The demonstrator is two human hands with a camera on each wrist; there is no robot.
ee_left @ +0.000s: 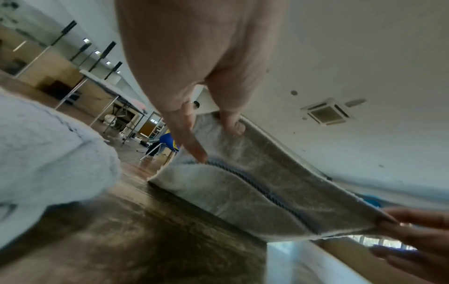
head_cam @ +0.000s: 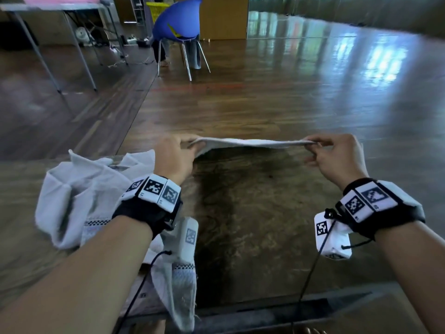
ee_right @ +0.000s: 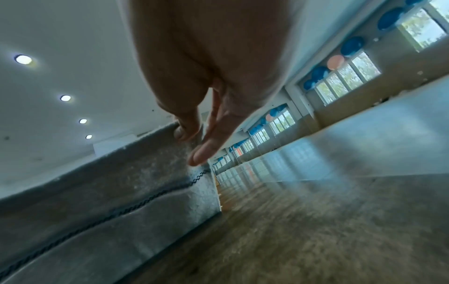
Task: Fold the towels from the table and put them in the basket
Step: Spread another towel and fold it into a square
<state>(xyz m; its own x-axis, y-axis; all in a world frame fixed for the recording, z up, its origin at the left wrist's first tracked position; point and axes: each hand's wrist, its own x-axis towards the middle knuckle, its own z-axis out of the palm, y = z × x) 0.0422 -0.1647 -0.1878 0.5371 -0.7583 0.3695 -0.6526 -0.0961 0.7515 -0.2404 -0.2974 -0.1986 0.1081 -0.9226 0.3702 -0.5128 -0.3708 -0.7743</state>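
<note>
Towel [head_cam: 252, 142] stretched above table [head_cam: 265, 225], pinched between left hand [head_cam: 172, 156] and right hand [head_cam: 337, 156].

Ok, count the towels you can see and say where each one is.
3, maybe more hidden. One towel stretched between both hands above the table; a crumpled heap at the left; one hanging off the near edge.

bare table [head_cam: 265, 213] centre, towel pile [head_cam: 84, 196] blocks left
</note>
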